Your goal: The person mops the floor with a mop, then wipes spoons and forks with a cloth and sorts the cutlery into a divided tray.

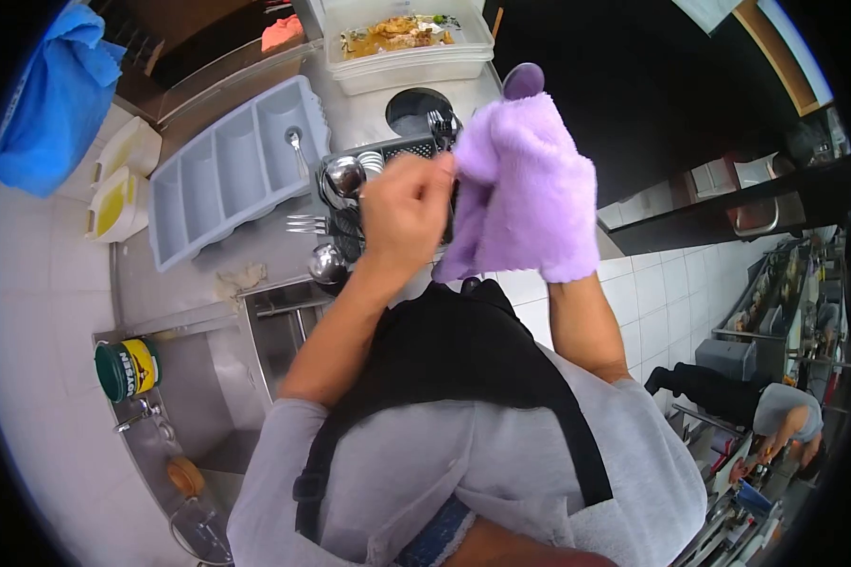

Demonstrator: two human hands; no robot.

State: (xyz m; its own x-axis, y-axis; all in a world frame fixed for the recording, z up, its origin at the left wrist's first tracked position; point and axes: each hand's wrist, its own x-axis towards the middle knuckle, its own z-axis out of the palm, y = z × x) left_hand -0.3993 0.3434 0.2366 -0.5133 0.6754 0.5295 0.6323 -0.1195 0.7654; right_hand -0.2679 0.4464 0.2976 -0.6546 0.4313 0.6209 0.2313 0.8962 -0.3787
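Observation:
My left hand (407, 203) is closed in a fist over the dark cutlery basket; what it grips, if anything, is hidden. A fluffy purple cloth (539, 189) drapes over my right hand, covering its fingers. Above the cloth's top edge shows the bowl of a spoon (524, 81). Ladles (344, 175), forks (308, 225) and other cutlery stick out of the basket beside my left hand. To the left lies a grey compartment tray (227, 175) with a single spoon (297, 151) in its right-hand compartment.
Stacked white containers (411, 68) holding food scraps stand at the back. A sink (208, 387) is at lower left, with a green tub (128, 369) on its edge. A blue cloth (61, 104) hangs at upper left. Another person (785, 411) works far right.

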